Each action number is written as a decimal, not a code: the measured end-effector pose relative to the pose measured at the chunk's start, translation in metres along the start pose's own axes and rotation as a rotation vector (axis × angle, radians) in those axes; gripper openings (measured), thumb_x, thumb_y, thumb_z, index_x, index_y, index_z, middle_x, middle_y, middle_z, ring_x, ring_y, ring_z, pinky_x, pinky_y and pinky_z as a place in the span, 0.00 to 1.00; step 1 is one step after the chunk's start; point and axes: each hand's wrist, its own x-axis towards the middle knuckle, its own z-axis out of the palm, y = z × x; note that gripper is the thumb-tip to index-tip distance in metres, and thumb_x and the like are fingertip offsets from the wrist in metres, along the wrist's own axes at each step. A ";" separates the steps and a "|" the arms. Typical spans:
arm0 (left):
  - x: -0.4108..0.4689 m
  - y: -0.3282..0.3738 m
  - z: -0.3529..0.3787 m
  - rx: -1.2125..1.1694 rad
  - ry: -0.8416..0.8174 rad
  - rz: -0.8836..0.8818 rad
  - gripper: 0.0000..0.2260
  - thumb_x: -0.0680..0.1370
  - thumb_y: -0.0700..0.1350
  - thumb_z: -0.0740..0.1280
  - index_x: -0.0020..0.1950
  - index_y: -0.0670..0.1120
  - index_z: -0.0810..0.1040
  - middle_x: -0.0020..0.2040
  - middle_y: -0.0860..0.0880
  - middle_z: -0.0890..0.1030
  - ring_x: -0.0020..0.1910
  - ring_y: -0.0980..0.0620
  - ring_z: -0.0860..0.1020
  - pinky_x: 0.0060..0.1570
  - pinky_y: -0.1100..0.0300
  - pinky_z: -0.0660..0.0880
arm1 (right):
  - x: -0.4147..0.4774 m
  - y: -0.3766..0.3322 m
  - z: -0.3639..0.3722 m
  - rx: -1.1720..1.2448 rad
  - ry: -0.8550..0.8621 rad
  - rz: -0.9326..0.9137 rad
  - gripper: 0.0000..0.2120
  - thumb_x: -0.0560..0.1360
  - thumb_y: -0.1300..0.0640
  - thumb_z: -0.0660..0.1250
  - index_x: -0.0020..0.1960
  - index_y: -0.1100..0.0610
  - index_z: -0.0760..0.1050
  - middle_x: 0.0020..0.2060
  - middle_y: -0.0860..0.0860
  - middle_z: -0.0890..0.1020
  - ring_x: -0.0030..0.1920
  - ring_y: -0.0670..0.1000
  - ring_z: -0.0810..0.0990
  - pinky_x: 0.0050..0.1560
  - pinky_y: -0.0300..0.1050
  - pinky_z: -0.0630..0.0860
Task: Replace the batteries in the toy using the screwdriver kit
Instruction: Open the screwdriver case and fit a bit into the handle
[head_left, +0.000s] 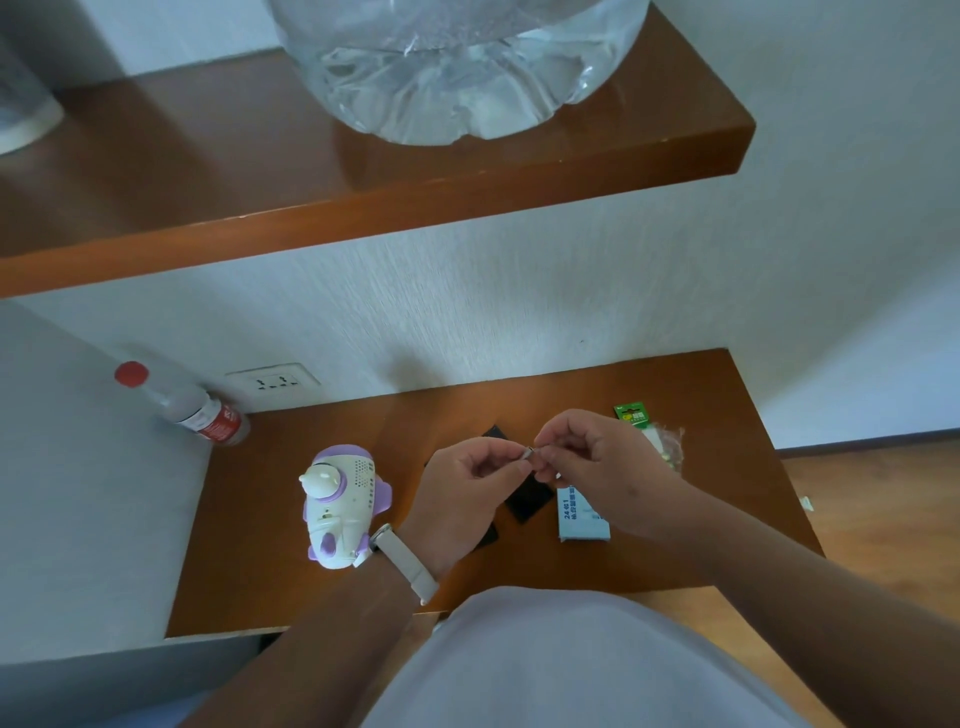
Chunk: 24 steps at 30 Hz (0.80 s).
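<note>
Nearest, the white-and-purple toy (343, 504) lies on the brown table (291, 587), just left of the left hand (467, 493). That hand and the right hand (597, 467) both pinch 1 small silvery screwdriver piece (530, 453) between curled fingertips, above a black case (527, 501). A pale blue box (582, 519) shows "24". Farther right lies a green battery pack (631, 415).

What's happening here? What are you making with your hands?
A person pinches a small silver part between the left hand and the right hand, above the wooden table. It is probably a piece from the screwdriver kit, but it is too small to tell. The white and purple toy sits to the left, in neither hand. A black case, a light blue box and a green battery pack lie near the hands.
</note>
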 end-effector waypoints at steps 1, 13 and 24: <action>-0.001 0.001 0.000 0.003 0.000 0.001 0.06 0.78 0.46 0.71 0.46 0.59 0.83 0.42 0.59 0.84 0.45 0.59 0.81 0.42 0.70 0.77 | 0.000 0.000 0.000 -0.008 -0.002 -0.004 0.11 0.80 0.58 0.65 0.47 0.42 0.75 0.40 0.36 0.84 0.43 0.39 0.83 0.41 0.29 0.77; -0.006 0.001 -0.007 0.079 -0.023 0.007 0.11 0.78 0.44 0.71 0.44 0.62 0.81 0.40 0.60 0.83 0.46 0.61 0.80 0.43 0.70 0.77 | -0.001 -0.002 0.001 -0.209 -0.014 -0.094 0.14 0.79 0.54 0.66 0.42 0.34 0.74 0.40 0.31 0.80 0.43 0.36 0.80 0.39 0.26 0.74; -0.007 -0.012 -0.019 0.060 -0.076 -0.054 0.10 0.78 0.44 0.72 0.45 0.61 0.82 0.41 0.58 0.84 0.44 0.57 0.82 0.46 0.62 0.80 | 0.005 -0.003 0.010 -0.380 -0.072 -0.180 0.14 0.79 0.58 0.66 0.44 0.38 0.76 0.37 0.33 0.76 0.47 0.32 0.74 0.47 0.24 0.69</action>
